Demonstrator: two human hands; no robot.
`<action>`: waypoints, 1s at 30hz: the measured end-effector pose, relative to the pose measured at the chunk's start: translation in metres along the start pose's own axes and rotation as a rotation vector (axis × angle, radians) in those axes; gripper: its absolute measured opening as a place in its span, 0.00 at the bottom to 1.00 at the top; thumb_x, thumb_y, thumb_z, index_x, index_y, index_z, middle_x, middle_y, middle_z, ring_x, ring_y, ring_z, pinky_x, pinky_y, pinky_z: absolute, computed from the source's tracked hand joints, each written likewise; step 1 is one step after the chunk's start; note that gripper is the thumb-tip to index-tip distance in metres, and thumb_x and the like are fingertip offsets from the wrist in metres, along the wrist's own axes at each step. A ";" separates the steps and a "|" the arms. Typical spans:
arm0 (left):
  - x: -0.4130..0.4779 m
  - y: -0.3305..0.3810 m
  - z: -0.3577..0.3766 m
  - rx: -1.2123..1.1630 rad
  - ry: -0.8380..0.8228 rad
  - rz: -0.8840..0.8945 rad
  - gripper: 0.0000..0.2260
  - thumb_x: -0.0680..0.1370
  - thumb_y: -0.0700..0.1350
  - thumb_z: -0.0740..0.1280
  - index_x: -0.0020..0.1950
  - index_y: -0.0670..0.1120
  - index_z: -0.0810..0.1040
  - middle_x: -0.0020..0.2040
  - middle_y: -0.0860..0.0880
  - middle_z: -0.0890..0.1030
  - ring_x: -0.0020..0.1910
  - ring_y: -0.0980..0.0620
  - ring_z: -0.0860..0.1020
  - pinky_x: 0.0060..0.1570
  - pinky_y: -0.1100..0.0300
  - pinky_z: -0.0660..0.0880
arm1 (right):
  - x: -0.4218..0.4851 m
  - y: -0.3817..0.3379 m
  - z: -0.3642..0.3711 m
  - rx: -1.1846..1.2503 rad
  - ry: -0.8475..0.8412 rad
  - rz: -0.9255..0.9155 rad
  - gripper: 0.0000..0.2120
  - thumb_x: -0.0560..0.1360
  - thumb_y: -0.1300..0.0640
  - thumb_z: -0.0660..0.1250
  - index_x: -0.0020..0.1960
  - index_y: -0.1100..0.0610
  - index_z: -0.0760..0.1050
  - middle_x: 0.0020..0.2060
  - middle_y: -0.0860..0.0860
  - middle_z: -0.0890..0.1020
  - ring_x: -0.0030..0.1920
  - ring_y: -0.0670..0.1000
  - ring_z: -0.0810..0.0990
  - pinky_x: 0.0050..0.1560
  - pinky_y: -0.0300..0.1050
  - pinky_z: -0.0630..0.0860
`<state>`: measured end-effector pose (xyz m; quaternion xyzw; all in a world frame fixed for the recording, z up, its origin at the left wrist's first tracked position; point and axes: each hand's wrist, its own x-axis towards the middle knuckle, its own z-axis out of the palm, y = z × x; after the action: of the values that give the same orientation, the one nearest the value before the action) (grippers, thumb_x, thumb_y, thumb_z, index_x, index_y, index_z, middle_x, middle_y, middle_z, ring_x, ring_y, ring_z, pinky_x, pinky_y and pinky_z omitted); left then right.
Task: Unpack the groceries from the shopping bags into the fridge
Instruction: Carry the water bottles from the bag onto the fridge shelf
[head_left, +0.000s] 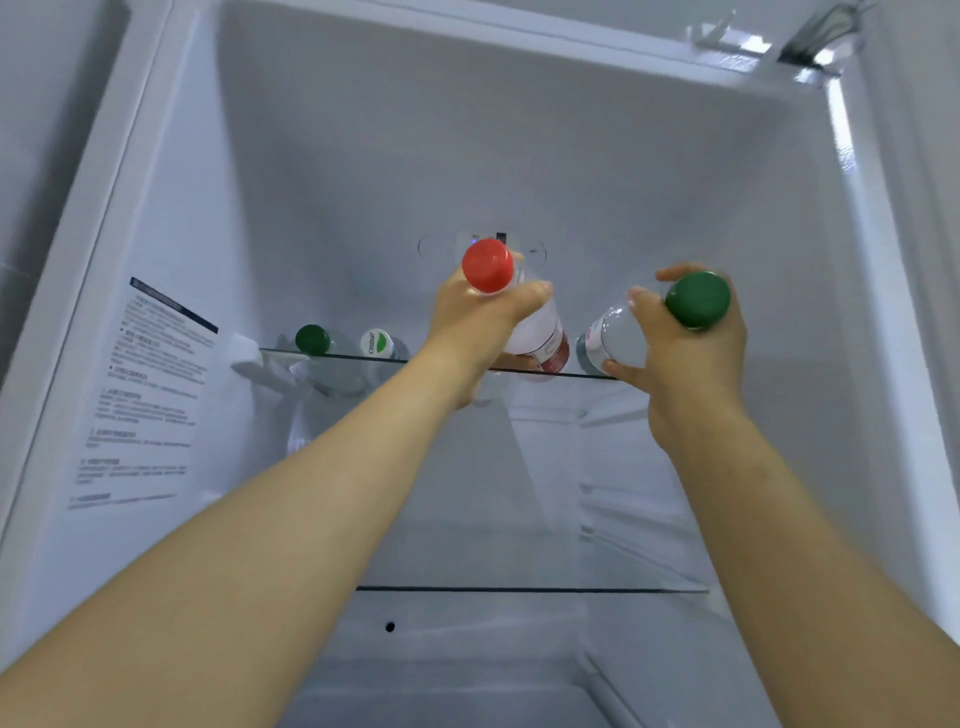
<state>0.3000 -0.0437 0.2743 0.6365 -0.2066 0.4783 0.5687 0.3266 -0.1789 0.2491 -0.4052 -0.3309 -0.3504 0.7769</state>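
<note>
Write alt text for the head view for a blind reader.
Two bare hands reach into an open fridge: the left hand grips a red-capped bottle, the right hand a green-capped bottle, at the upper glass shelf. At its left stand another green-capped bottle and a white-capped bottle.

I can't read the small print on the sticker (150, 395) at the frame's left. My left hand (483, 322) covers much of the red-capped bottle (540, 335), its label blurred; my right hand (691, 364) hides the neck of the green-capped bottle (618, 332). Both forearms run off the bottom edge.

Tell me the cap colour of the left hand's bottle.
Red; the cap shows best in head view.
</note>
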 end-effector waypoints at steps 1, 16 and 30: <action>0.004 -0.002 0.002 0.034 -0.002 0.010 0.08 0.70 0.43 0.72 0.47 0.50 0.76 0.41 0.53 0.76 0.42 0.54 0.75 0.44 0.61 0.74 | 0.001 0.001 -0.001 -0.006 -0.003 0.007 0.09 0.73 0.63 0.67 0.45 0.50 0.71 0.37 0.44 0.72 0.40 0.43 0.73 0.44 0.59 0.81; 0.043 -0.031 0.021 0.859 -0.111 0.168 0.13 0.69 0.59 0.68 0.50 0.56 0.74 0.47 0.53 0.78 0.52 0.48 0.73 0.44 0.59 0.67 | 0.020 0.007 -0.008 -0.089 -0.086 0.025 0.08 0.73 0.61 0.68 0.49 0.51 0.72 0.40 0.45 0.73 0.43 0.45 0.73 0.44 0.58 0.81; 0.051 -0.028 0.008 0.701 -0.581 -0.226 0.25 0.75 0.65 0.58 0.69 0.58 0.64 0.61 0.55 0.67 0.59 0.49 0.67 0.58 0.57 0.62 | 0.028 0.013 -0.012 -0.116 -0.119 0.022 0.09 0.72 0.61 0.69 0.50 0.51 0.73 0.40 0.45 0.73 0.45 0.49 0.74 0.44 0.60 0.81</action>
<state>0.3488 -0.0296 0.3040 0.9163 -0.1129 0.2561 0.2865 0.3552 -0.1915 0.2608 -0.4733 -0.3513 -0.3355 0.7349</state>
